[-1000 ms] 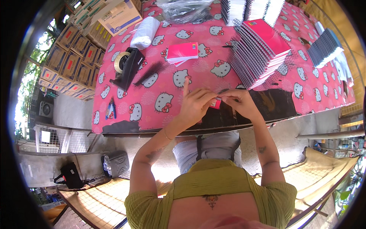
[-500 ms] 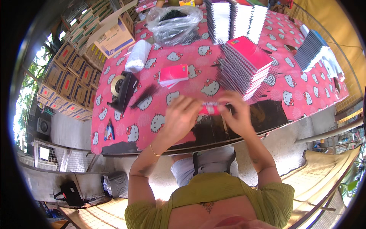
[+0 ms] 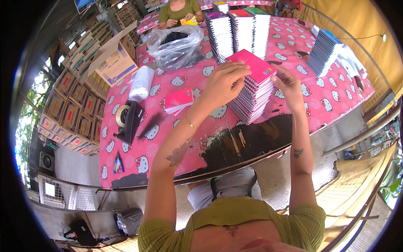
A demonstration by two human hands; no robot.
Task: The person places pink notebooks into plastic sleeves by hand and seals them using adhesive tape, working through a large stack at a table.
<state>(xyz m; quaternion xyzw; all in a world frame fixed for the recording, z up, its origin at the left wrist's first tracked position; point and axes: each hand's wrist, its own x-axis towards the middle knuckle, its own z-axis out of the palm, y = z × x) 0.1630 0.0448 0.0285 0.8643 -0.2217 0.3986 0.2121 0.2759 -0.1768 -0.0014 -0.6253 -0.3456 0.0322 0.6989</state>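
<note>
A tall stack of pink-covered spiral notebooks (image 3: pixel 254 98) stands on the table in front of me, black coils along its left side. My left hand (image 3: pixel 228 82) is at the top left of the stack, its fingers curled over the coil edge of the top spiral notebook (image 3: pixel 257 63). At that notebook's right corner is my right hand (image 3: pixel 289 85), closed on the edge with thumb and fingers. Both hands hold the top notebook on the pile. Left of the stack lie several loose pink notebooks without visible coils (image 3: pixel 178 100).
Taller spiral notebook stacks (image 3: pixel 220 35) stand behind. At the left are a black tape dispenser (image 3: pixel 133 119), a white roll (image 3: pixel 141 84) and an open carton (image 3: pixel 115 63). A plastic bag of black coils (image 3: pixel 176 48) sits far; another person (image 3: pixel 180 12) works beyond. More notebooks (image 3: pixel 323 54) lean right.
Both hands have moved forward from the table's near edge to the stack. The pink spiral notebook they held edge-on is now on top of it. The view has tilted up.
</note>
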